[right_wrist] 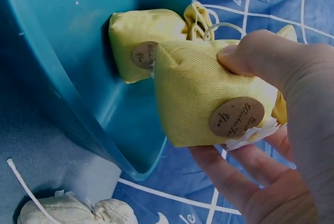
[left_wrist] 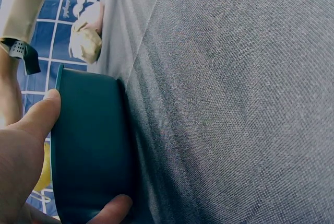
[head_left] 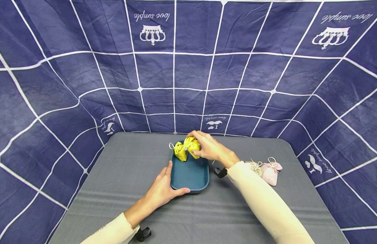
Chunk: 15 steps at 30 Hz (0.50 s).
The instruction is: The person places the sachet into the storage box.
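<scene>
My right hand grips a yellow drawstring pouch between thumb and fingers, over the far end of a blue tray. A round brown label with handwriting and a torn white edge show on this pouch in the right wrist view. Beside it, a second yellow pouch sits inside the tray with its cord loop at the tray's left rim. My left hand holds the tray's near left corner, thumb along the near rim and fingers by the left side.
Right of the tray, a pink pouch and a beige pouch lie on the grey cloth-covered table, partly behind my right forearm in the head view. A blue gridded curtain walls the table's back and sides.
</scene>
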Tool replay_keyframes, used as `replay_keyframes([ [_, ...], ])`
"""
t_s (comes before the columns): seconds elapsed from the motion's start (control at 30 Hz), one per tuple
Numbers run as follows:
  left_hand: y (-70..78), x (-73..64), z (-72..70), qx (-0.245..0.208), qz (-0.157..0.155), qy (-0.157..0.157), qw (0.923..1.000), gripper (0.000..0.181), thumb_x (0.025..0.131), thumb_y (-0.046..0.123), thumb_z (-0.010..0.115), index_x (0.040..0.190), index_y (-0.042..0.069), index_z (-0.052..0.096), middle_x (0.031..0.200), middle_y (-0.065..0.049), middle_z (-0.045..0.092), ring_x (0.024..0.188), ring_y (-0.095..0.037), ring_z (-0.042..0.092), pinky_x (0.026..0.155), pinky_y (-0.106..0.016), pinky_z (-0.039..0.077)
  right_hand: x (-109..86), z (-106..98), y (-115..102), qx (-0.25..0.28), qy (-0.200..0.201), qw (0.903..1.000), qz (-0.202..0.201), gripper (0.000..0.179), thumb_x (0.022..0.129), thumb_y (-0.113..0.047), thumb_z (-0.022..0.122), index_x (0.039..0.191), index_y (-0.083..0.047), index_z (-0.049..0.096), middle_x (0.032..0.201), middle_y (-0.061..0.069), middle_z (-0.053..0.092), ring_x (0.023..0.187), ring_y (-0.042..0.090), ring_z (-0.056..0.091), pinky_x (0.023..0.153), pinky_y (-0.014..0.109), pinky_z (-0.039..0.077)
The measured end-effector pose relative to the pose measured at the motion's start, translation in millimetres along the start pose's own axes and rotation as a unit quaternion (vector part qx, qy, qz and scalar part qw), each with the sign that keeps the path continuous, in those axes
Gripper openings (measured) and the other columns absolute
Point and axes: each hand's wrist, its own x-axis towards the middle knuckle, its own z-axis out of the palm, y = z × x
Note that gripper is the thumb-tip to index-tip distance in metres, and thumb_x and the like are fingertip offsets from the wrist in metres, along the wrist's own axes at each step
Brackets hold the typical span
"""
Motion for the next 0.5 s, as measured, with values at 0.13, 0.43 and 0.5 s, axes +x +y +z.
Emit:
replay_keyframes([
  [0.13, 0.4, -0.1, -0.4, -0.001, 0.0, -0.001, 1.0, 0.144, 0.078, 0.06, 0.107, 0.175, -0.017, 0.033, 0.159, -0.037, 0.063, 0.141, -0.051, 0.071, 0.119, -0.06, 0.06, 2.2, 3.3, 1.8, 0.0, -0.003, 0.9999, 0.01, 0.062, 0.095, -0.007, 0.09, 0.151, -0.011, 0.064, 0.138, 0.014, 0.076, 0.115, 0.026, 0.075, 0.099, 0.043, 0.065],
  [0.43, -0.9, 0.2, 0.0, -0.005, -0.005, -0.005, 1.0, 0.145, 0.078, 0.062, 0.106, 0.176, -0.015, 0.032, 0.16, -0.035, 0.063, 0.141, -0.05, 0.071, 0.119, -0.061, 0.06, 8.2, 6.9, 7.5, 0.008, -0.014, 0.9998, 0.013, 0.061, 0.096, -0.007, 0.09, 0.15, -0.01, 0.063, 0.14, 0.014, 0.075, 0.117, 0.027, 0.075, 0.101, 0.042, 0.064],
  [0.5, -1.4, 0.4, 0.4, -0.005, -0.005, -0.004, 1.0, 0.145, 0.078, 0.062, 0.106, 0.176, -0.015, 0.033, 0.16, -0.035, 0.063, 0.141, -0.05, 0.071, 0.119, -0.061, 0.06, 8.7, 6.7, 7.5, 0.01, -0.017, 0.9997, 0.016, 0.061, 0.096, -0.007, 0.091, 0.151, -0.01, 0.063, 0.14, 0.015, 0.075, 0.117, 0.027, 0.075, 0.1, 0.042, 0.064],
])
